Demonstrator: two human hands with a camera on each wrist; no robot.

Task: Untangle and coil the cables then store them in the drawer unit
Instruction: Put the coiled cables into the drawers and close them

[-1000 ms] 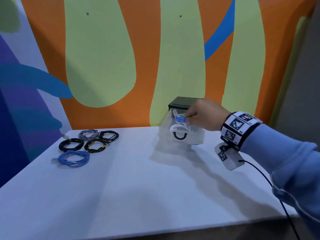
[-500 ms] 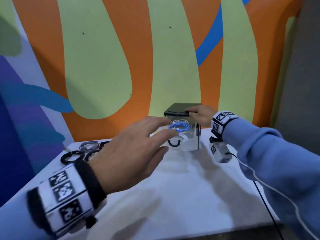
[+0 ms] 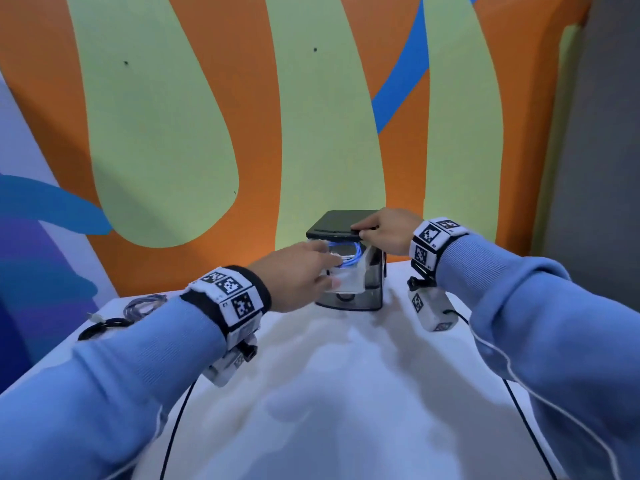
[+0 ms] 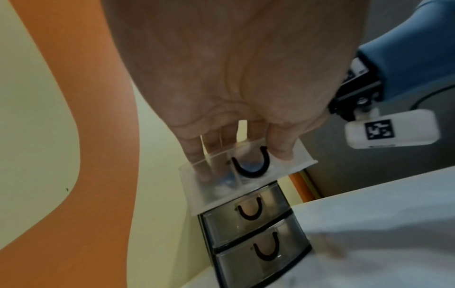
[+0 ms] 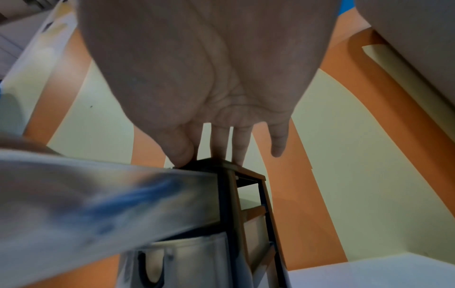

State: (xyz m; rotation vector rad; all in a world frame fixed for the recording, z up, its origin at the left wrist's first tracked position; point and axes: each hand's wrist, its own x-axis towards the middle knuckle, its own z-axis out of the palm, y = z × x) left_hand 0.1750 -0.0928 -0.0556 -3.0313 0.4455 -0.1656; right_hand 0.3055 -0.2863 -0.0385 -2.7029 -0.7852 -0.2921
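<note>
A small drawer unit (image 3: 375,289) with a black top and three translucent drawers stands at the back of the white table (image 3: 346,393). Its top drawer (image 4: 246,185) is pulled out, with a coiled blue cable (image 3: 349,259) inside. My left hand (image 3: 322,268) pinches that drawer's front, fingers inside and thumb (image 4: 280,152) on the outside by the black U handle. My right hand (image 3: 381,228) holds the front right edge of the unit's black top (image 3: 336,221), thumb (image 5: 182,155) at the corner. The two lower drawers (image 4: 246,220) are closed.
A grey coiled cable (image 3: 143,303) and a black one (image 3: 104,327) lie at the table's back left, partly hidden by my left sleeve. The painted wall stands right behind the unit. Thin black wires hang from both wrist cameras over the table.
My right hand left the blue cable in the top drawer and moved up onto the unit's black top. My left hand came in from the lower left and took hold of the drawer front.
</note>
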